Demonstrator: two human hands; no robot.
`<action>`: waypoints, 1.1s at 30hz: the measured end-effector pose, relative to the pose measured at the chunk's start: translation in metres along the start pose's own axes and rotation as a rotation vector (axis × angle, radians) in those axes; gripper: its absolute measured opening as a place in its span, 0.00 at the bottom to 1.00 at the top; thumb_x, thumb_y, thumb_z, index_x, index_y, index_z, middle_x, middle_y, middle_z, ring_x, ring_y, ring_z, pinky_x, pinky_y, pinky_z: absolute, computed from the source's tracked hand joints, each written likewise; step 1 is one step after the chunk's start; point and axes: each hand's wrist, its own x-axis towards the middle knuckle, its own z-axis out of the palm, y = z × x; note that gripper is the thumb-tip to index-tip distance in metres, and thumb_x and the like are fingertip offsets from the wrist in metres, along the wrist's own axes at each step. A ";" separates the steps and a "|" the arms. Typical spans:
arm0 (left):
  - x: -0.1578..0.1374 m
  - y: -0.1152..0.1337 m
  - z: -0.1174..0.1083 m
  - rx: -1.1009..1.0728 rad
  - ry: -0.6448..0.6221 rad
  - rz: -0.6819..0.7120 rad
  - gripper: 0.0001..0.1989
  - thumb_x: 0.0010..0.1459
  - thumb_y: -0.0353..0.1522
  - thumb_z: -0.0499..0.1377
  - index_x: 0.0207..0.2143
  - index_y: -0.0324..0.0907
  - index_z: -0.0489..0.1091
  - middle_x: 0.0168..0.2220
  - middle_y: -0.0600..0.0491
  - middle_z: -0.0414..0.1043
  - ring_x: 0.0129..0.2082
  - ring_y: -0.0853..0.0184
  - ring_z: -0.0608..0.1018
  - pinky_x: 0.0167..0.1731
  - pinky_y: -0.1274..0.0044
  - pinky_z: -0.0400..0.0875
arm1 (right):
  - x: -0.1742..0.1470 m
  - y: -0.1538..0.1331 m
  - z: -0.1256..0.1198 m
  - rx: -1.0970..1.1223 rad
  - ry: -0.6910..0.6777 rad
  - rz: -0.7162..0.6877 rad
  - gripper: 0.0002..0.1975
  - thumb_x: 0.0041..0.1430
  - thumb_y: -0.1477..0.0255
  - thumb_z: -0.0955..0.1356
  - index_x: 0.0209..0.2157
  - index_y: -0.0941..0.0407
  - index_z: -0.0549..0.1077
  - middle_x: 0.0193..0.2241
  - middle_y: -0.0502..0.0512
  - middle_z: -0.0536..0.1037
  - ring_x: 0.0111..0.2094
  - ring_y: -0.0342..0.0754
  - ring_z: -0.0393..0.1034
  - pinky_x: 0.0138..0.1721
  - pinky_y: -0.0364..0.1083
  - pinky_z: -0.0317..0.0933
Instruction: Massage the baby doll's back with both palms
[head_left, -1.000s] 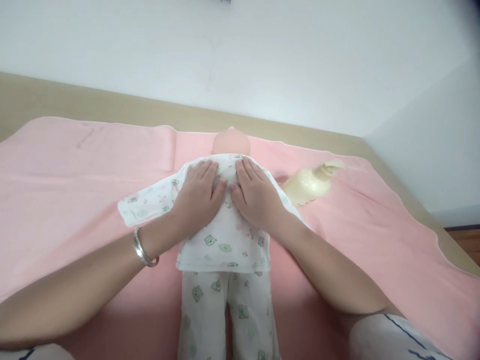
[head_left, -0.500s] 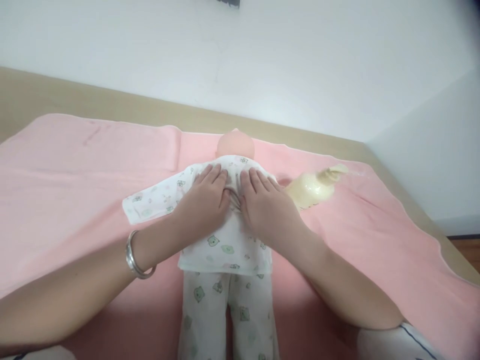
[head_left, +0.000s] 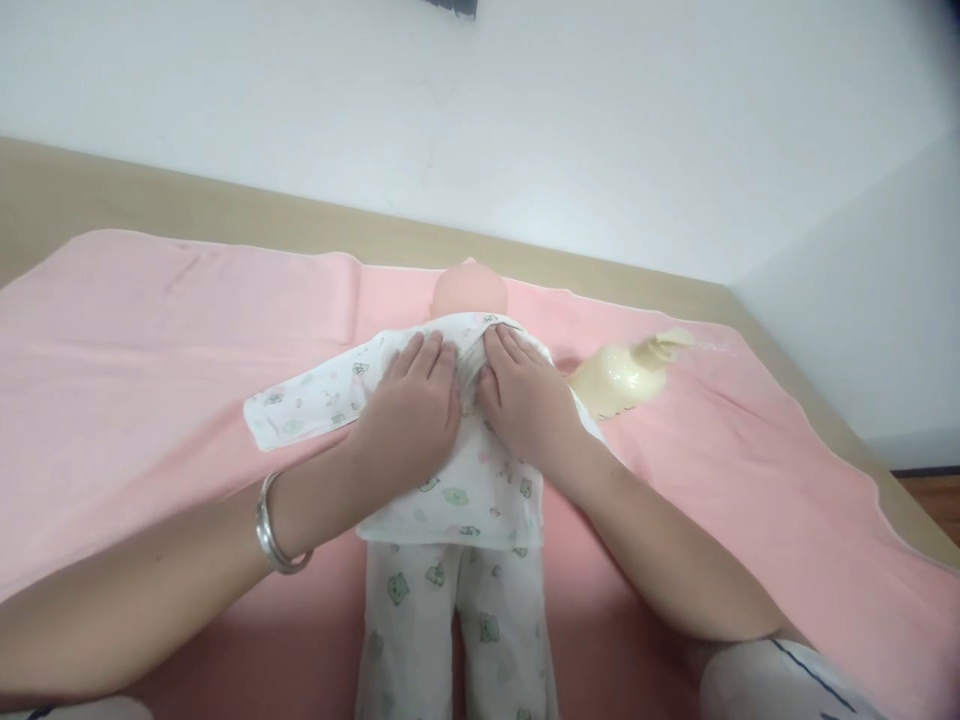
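A baby doll (head_left: 470, 289) lies on a pink cloth, its rounded head pointing away from me. It wears a white printed top (head_left: 480, 500) and matching white trousers (head_left: 491, 620). My left hand (head_left: 416, 410) rests flat on the left of the doll's upper body, fingers stretched out; a silver bangle (head_left: 268, 525) circles that wrist. Across from it, my right hand (head_left: 525, 400) presses on the right side with its fingers extended. Between the two hands the top is wrinkled. One sleeve (head_left: 300, 405) stretches out to the left; the other is mostly covered by my right arm.
A pale yellow pump bottle (head_left: 626, 378) lies tilted on the pink cloth (head_left: 750, 470) right of the doll. Beyond the cloth runs the wooden table edge (head_left: 225, 215), against a white wall (head_left: 375, 110).
My right hand has shifted slightly up and left on the doll's top, creasing the cloth near the neck. My left hand has slid slightly down. The bottle has stayed put.
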 end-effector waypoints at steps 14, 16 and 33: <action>0.020 -0.016 -0.003 -0.219 0.046 -0.034 0.28 0.70 0.35 0.40 0.63 0.31 0.64 0.68 0.41 0.60 0.71 0.55 0.59 0.70 0.56 0.55 | -0.026 -0.021 -0.007 -0.137 -0.005 -0.136 0.30 0.69 0.70 0.57 0.68 0.71 0.58 0.68 0.79 0.57 0.71 0.68 0.52 0.69 0.65 0.50; 0.022 -0.020 0.003 -0.236 0.090 -0.033 0.27 0.69 0.36 0.40 0.61 0.32 0.66 0.67 0.41 0.62 0.70 0.55 0.61 0.70 0.57 0.55 | -0.025 -0.020 -0.007 -0.099 -0.011 -0.125 0.31 0.68 0.71 0.58 0.68 0.70 0.59 0.68 0.78 0.58 0.71 0.67 0.52 0.69 0.64 0.50; 0.018 -0.021 0.011 -0.219 0.158 -0.032 0.28 0.69 0.37 0.42 0.62 0.30 0.65 0.66 0.39 0.64 0.67 0.53 0.64 0.69 0.57 0.57 | -0.001 -0.001 0.010 0.148 0.083 -0.011 0.34 0.61 0.75 0.55 0.68 0.69 0.59 0.70 0.70 0.58 0.72 0.60 0.48 0.72 0.62 0.46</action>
